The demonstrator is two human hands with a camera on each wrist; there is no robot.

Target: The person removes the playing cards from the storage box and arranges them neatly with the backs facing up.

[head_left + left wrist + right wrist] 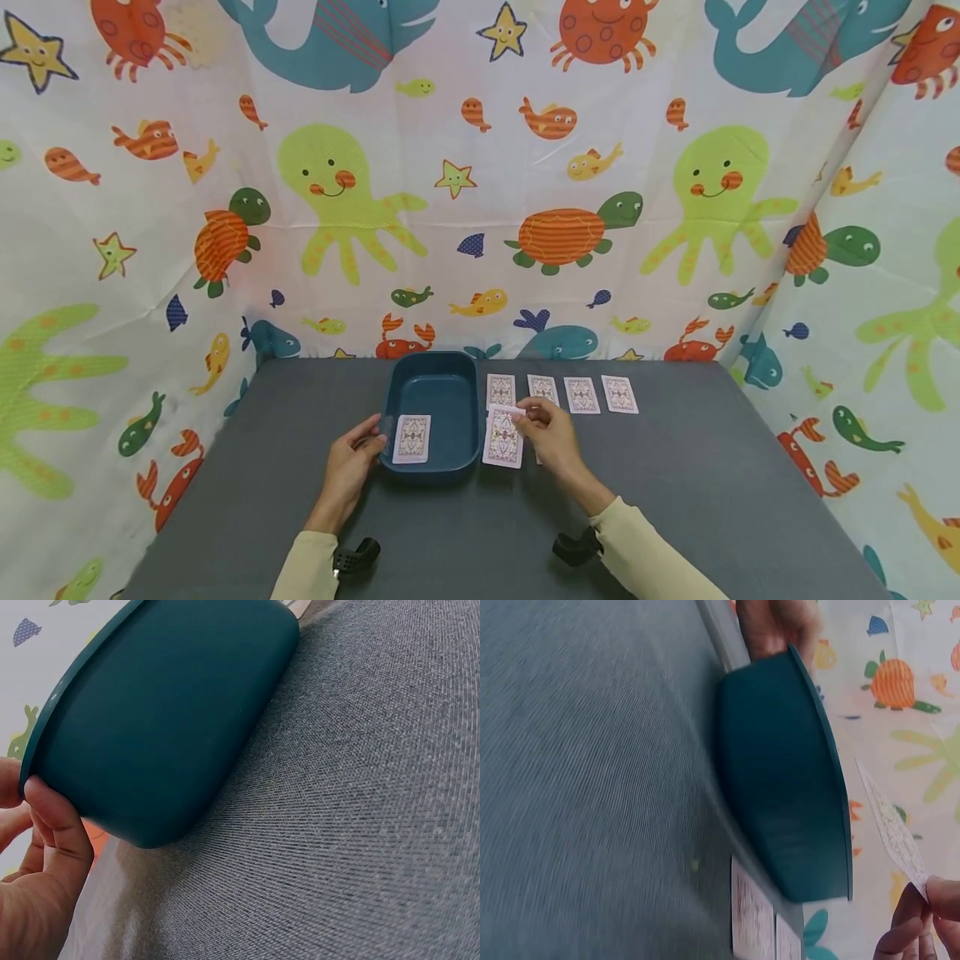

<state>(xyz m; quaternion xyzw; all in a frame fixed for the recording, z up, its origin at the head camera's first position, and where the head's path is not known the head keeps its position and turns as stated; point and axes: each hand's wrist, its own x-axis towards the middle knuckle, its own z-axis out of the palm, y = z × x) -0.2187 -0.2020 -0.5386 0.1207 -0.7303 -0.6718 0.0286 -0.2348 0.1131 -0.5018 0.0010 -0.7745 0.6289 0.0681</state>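
Observation:
A dark teal plastic tub (435, 471) stands on the grey table, a patterned playing card (412, 439) lying face down in its front left part. My left hand (351, 467) pinches the tub's left rim between thumb and fingers, as the left wrist view shows with the hand (52, 855) at the rim's corner. With thumb and fingertips my right hand (551, 433) grips a second card (502, 440) by its upper right corner, just right of the tub. In the right wrist view this held card (894, 825) is tilted, raised above the tub's rim level.
Several cards lie back up in a row behind and right of my right hand, among them a card (582, 395) and the rightmost card (619, 394). Another is mostly hidden under that hand. A cloth (480, 192) printed with sea animals hangs behind the table (675, 500).

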